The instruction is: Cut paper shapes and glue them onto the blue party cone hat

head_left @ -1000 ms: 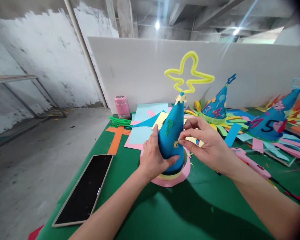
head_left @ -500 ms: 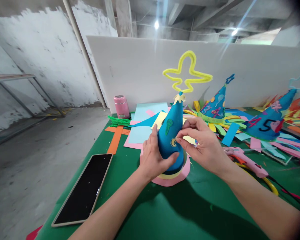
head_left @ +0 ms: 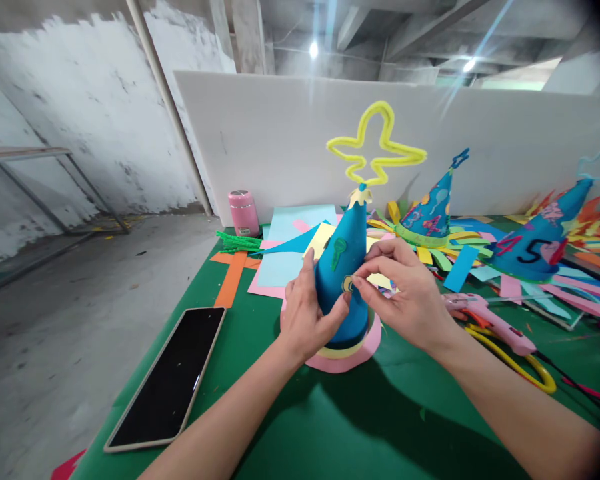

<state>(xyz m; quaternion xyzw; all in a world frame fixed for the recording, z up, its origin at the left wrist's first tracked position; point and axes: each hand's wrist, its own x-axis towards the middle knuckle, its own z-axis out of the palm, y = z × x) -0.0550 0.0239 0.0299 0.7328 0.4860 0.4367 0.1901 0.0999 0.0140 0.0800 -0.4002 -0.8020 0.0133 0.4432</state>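
A blue cone hat [head_left: 347, 310] stands on the green table, with a pink brim and a yellow pipe-cleaner star [head_left: 399, 157] on its tip. A green key-shaped piece [head_left: 338, 254] is on its front. My left hand [head_left: 307, 317] is wrapped round the hat's left side, its thumb at a small moon-shaped piece [head_left: 347, 284]. From the right, my right hand [head_left: 405, 290] pinches that piece's right edge with thumb and forefinger, against the hat.
A phone [head_left: 167, 380] lies at the left edge of the table [head_left: 380, 427]. At the right are a pink glue gun [head_left: 500, 323], paper strips and two decorated hats [head_left: 430, 207]. Behind stand a pink bottle [head_left: 244, 215] and a white board [head_left: 280, 133].
My left thumb has moved up from the lower front of the hat to the moon-shaped piece. The right hand has barely moved.
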